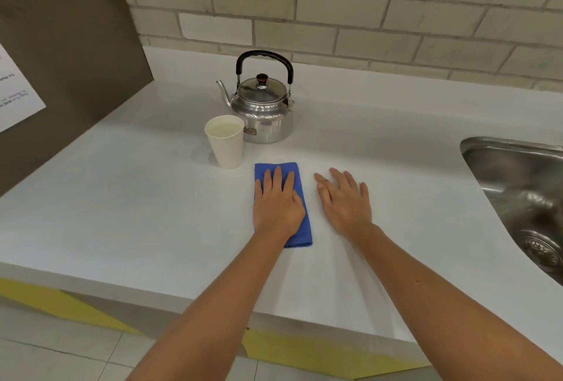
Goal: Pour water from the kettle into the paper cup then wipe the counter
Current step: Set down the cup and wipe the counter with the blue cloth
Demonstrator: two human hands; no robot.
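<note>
A shiny metal kettle with a black handle stands upright near the back of the white counter, spout pointing left. Just in front of it, to the left, is a white paper cup holding water. A folded blue cloth lies flat on the counter in front of the cup. My left hand presses flat on the cloth, fingers stretched forward. My right hand rests flat on the bare counter just to the right of the cloth, fingers apart, holding nothing.
A steel sink with a drain is set into the counter at the right. A brown panel with a white paper sheet stands at the left, and a brick-tiled wall runs behind. The counter's front edge is near me.
</note>
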